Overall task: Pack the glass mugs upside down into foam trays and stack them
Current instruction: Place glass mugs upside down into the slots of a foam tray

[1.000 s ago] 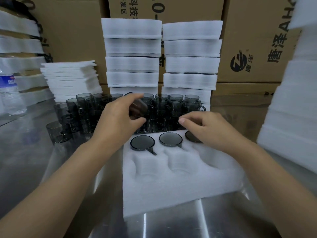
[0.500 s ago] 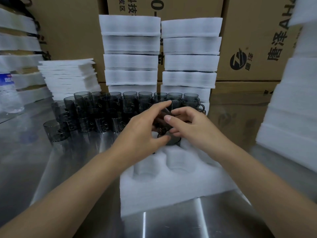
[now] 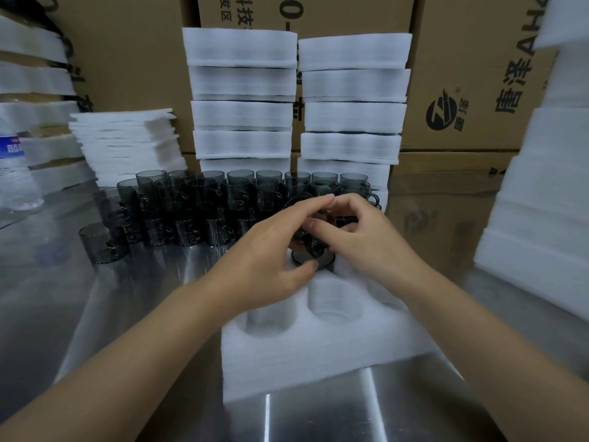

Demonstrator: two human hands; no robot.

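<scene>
**Packing station, item list**

1. Smoky grey glass mug (image 3: 310, 245), w/ handle: held between both hands, just above far row of white foam tray (image 3: 318, 349). Mostly hidden by fingers, so orientation can't be told.
2. Left hand (image 3: 267, 250): fingers curled over the mug, thumb under it, gripping.
3. Right hand (image 3: 366, 237): fingers bent, pinching same mug from opp. side.
4. White foam tray: flat on brushed steel table (image 3: 57, 282), front ctr. Two round pockets show in near row. Dark round base of second mug (image 3: 323, 260) sits in far row, under the held one.
5. Loose grey glass mugs (image 3: 197, 205): upright, in rows, on table behind-left of tray.
6. Two tall stacks of white foam trays (image 3: 242, 106): behind the mugs, against brown cardboard boxes (image 3: 462, 74).
7. Pile of thin white foam sheets (image 3: 127, 145): rear left.
8. Clear plastic water bottle (image 3: 16, 177): far left edge.
</scene>
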